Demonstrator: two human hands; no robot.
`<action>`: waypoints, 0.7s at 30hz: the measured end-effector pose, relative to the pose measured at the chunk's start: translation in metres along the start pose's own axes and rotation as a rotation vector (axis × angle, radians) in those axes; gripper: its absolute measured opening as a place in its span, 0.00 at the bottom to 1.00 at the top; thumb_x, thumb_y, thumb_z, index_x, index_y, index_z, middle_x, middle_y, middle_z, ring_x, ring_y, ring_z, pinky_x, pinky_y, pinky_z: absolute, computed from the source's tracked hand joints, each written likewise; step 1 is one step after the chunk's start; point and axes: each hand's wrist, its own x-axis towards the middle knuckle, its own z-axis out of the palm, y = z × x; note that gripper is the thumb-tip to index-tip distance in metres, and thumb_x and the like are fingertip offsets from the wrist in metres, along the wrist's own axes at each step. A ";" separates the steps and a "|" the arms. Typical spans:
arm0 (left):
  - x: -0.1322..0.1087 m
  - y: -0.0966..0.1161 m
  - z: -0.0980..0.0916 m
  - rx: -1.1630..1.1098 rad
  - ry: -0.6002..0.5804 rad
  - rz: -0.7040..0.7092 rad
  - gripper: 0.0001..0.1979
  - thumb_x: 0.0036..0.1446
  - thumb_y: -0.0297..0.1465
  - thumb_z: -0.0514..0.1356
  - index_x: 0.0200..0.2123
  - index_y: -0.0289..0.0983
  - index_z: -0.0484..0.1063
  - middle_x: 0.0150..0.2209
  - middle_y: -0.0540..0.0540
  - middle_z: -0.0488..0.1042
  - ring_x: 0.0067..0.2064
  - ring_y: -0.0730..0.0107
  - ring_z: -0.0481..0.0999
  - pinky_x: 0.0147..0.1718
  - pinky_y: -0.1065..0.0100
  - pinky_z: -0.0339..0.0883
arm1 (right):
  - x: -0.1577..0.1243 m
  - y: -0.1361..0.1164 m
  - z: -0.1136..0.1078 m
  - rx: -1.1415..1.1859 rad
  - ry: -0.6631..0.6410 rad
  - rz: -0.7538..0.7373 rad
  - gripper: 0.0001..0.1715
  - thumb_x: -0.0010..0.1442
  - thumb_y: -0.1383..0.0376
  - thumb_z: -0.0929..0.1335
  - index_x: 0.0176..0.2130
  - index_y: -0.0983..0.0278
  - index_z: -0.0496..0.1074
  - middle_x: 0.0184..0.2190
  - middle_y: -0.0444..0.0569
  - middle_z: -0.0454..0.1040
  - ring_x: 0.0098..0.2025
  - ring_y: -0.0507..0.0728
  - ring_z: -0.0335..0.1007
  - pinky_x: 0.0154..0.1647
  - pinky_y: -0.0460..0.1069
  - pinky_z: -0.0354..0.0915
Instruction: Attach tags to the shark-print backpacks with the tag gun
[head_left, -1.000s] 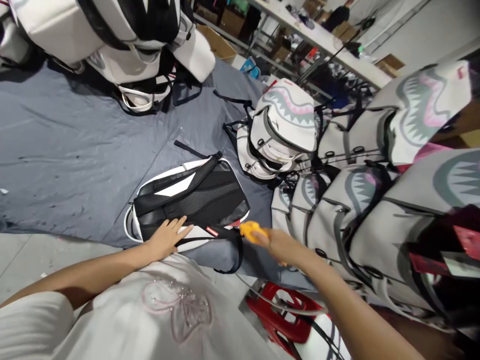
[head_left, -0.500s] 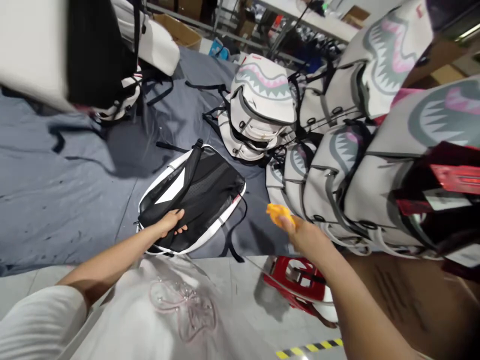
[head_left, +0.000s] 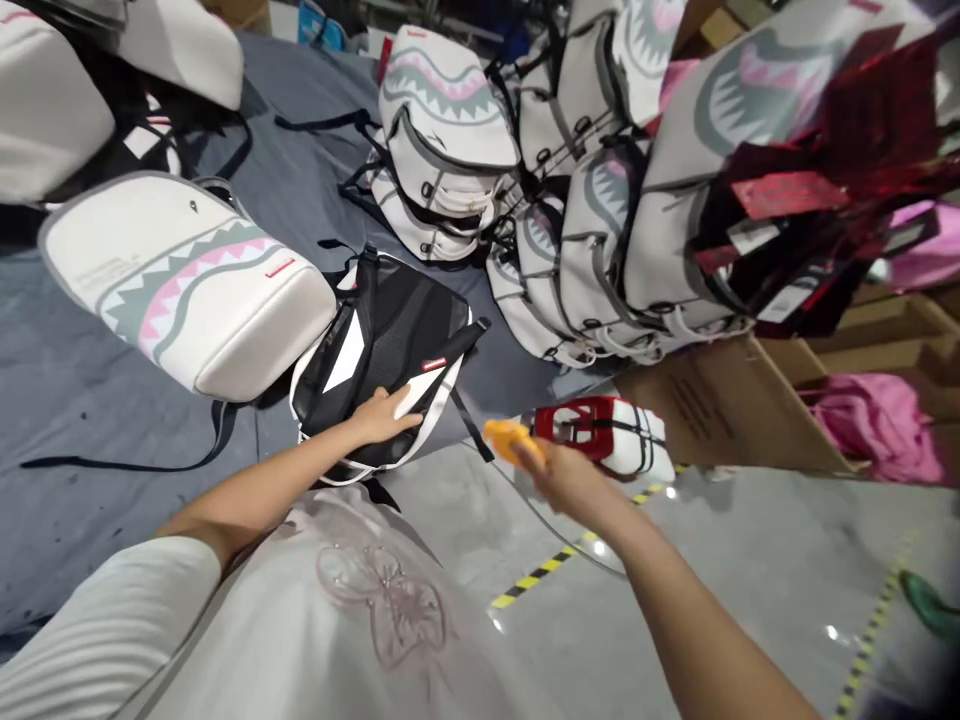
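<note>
A white backpack [head_left: 390, 340] lies face down on the grey sheet [head_left: 90, 400], its black padded back and straps up. My left hand [head_left: 382, 415] rests on its near lower edge, fingers laid flat and pressing it. My right hand [head_left: 559, 475] is closed round a small orange tool [head_left: 504, 438], held over the floor just right of the backpack. A thin line trails from the hand toward the floor.
A shark-mouth backpack [head_left: 187, 285] lies at the left, touching the face-down one. A stack of several more shark-mouth backpacks [head_left: 600, 190] fills the right and back. A red and white stool [head_left: 600, 435] and a cardboard box [head_left: 727, 405] stand on the grey floor.
The view has swung right and down. My left hand shifted from gripping the backpack's near edge to lying flat on it. A shark-mouth backpack now lies at the left.
</note>
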 end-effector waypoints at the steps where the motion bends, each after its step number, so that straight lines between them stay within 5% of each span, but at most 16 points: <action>1: 0.000 -0.005 -0.009 -0.060 -0.013 0.039 0.34 0.61 0.50 0.54 0.67 0.41 0.60 0.54 0.36 0.69 0.54 0.51 0.72 0.54 0.55 0.64 | -0.011 -0.003 0.015 0.037 -0.048 -0.023 0.29 0.70 0.48 0.54 0.44 0.63 0.74 0.33 0.52 0.78 0.33 0.58 0.74 0.28 0.47 0.55; 3: -0.006 -0.018 -0.030 -0.183 0.087 0.112 0.30 0.62 0.45 0.54 0.63 0.39 0.65 0.54 0.38 0.70 0.51 0.57 0.74 0.54 0.58 0.65 | -0.031 -0.014 0.048 0.076 -0.076 -0.006 0.28 0.70 0.49 0.54 0.44 0.62 0.73 0.33 0.51 0.78 0.35 0.58 0.74 0.28 0.47 0.54; 5: -0.017 -0.033 -0.049 -0.315 0.328 0.153 0.26 0.60 0.43 0.57 0.59 0.39 0.69 0.54 0.39 0.71 0.49 0.60 0.75 0.52 0.59 0.67 | -0.045 -0.027 0.082 0.092 -0.056 0.070 0.26 0.71 0.51 0.54 0.46 0.62 0.72 0.34 0.51 0.78 0.37 0.59 0.75 0.28 0.47 0.53; 8: -0.035 -0.061 -0.068 -0.611 0.618 -0.039 0.18 0.59 0.39 0.60 0.50 0.38 0.73 0.49 0.41 0.73 0.49 0.61 0.74 0.50 0.60 0.68 | -0.054 -0.048 0.129 0.108 -0.026 0.131 0.24 0.72 0.52 0.53 0.49 0.62 0.70 0.34 0.51 0.79 0.37 0.58 0.76 0.27 0.47 0.51; 13: -0.036 -0.087 -0.076 -1.228 0.397 -0.635 0.07 0.62 0.32 0.59 0.41 0.35 0.70 0.37 0.41 0.75 0.45 0.60 0.77 0.43 0.64 0.72 | -0.049 -0.078 0.179 0.052 0.067 0.127 0.20 0.72 0.53 0.56 0.45 0.63 0.68 0.32 0.51 0.79 0.33 0.58 0.76 0.26 0.48 0.51; 21: -0.025 -0.077 -0.080 -1.600 0.105 -0.582 0.18 0.66 0.38 0.53 0.50 0.30 0.66 0.40 0.35 0.75 0.39 0.58 0.80 0.40 0.61 0.77 | -0.039 -0.095 0.194 0.032 0.045 0.058 0.19 0.71 0.54 0.59 0.45 0.66 0.67 0.32 0.55 0.79 0.36 0.60 0.79 0.29 0.47 0.56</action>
